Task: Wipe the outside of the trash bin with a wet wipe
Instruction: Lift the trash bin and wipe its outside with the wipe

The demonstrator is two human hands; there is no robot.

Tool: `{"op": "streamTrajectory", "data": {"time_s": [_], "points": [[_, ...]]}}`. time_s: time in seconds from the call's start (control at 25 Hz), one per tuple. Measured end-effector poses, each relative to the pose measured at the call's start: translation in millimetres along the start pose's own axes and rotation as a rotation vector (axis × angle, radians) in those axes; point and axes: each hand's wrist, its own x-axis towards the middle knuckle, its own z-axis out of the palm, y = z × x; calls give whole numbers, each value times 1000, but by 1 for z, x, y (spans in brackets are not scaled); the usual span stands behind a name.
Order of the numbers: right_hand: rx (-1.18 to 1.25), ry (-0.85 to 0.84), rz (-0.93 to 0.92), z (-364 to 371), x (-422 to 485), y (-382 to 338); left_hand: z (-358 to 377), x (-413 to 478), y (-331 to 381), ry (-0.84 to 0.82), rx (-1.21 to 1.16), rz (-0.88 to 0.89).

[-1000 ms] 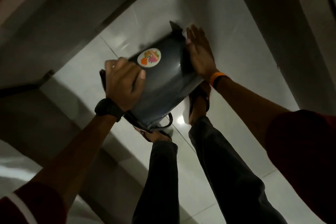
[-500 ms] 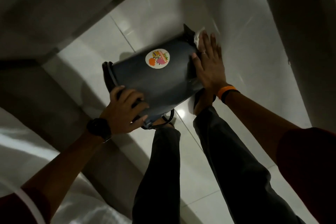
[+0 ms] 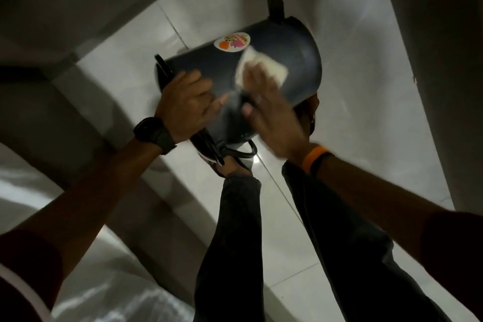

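Nearest the camera we see two forearms in dark red sleeves and, between them, two legs in dark trousers standing on a pale tiled floor. The left hand, with a black watch at the wrist, curls its fingers over the rim end of the trash bin and grips it there. The right hand, wearing an orange wristband, lies flat with fingers extended, pressing a white wet wipe against the bin's curved outer wall (the hand is motion-blurred, so finer finger detail cannot be told). The two hands sit close together on the bin but do not touch. The bin is dark, held tipped on its side above the floor in front of the legs, its wire handle hanging at the near end. Beyond the wipe, a round sticker with orange and pink shapes sits on the wall, and a dark tab projects at the far end.
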Motion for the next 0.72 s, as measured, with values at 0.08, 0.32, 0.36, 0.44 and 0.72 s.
{"op": "streamTrajectory", "data": {"time_s": [0.08,0.32,0.36,0.44,0.72], "points": [[79,-90,-223,20,-32,-25,-5,19,-1,92,-83,-216],[261,123,133,-37,15,31,-12,63,-19,174,-321,-701],[332,185,276,-51,31,39,-13,74,-24,196,-413,-738],[462,230,378,-67,45,40,-14,98,-29,201,-523,-811],[817,186,49,-62,-26,-6,-20,154,-22,133,-322,-715]]}}
